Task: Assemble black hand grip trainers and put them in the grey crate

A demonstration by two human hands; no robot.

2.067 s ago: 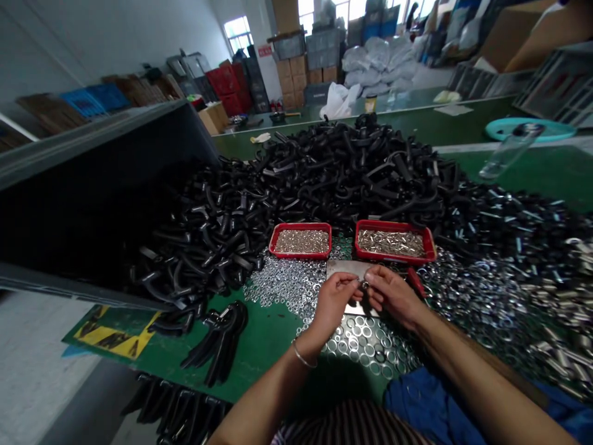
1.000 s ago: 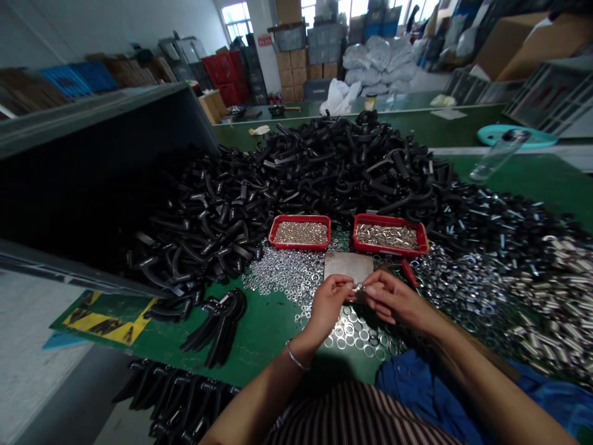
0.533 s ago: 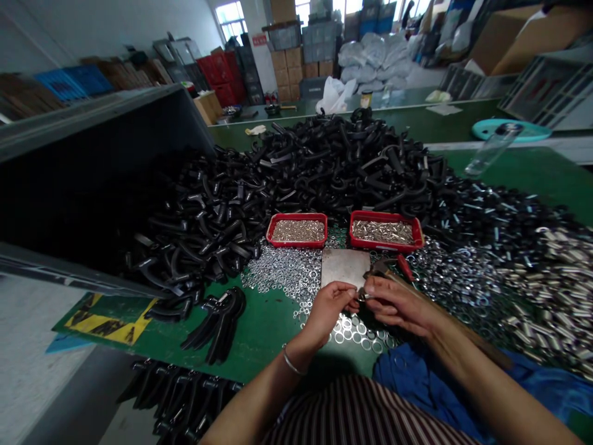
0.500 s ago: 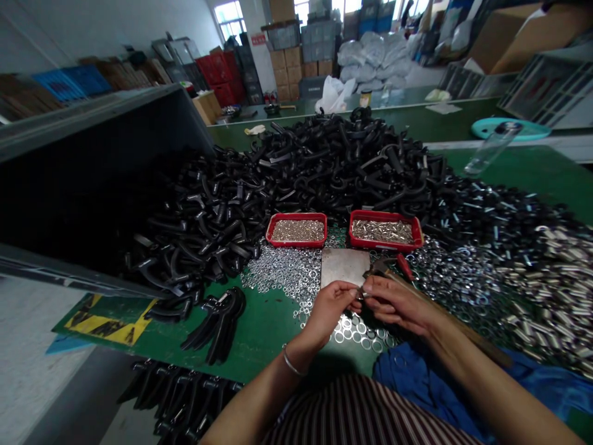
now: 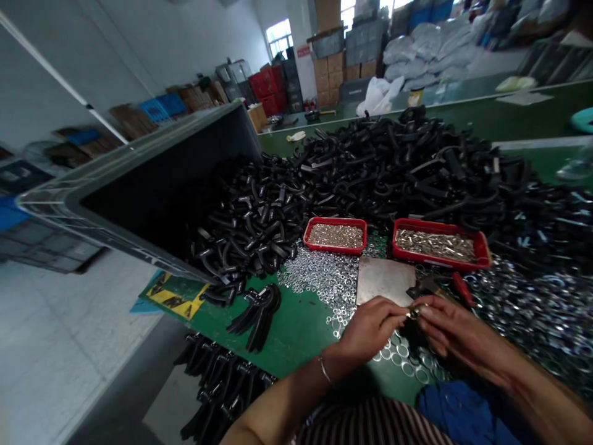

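My left hand (image 5: 373, 327) and my right hand (image 5: 451, 324) meet fingertip to fingertip, both closed in a pinch. Between them is a small shiny metal part (image 5: 414, 313), mostly covered by the fingers, so its exact kind cannot be made out. Just beyond the fingers lies a flat metal plate (image 5: 384, 281). A hammer (image 5: 425, 285) rests right of the plate, its handle running beneath my right hand. Large metal rings (image 5: 402, 351) are spread on the green table below the hands, and many smaller rings (image 5: 319, 272) lie to the left of the plate.
Two red trays, one with tiny metal pieces (image 5: 336, 236) and one with small pins (image 5: 438, 246), stand behind the plate. Black handle-like parts (image 5: 370, 167) are heaped behind them. A large grey crate (image 5: 157, 139) lies tipped at left. A red-handled tool (image 5: 463, 289) lies near the hammer.
The view has swung left, so the table and its contents appear further right. Both hands stay pinched together at the small metal part, near the plate.
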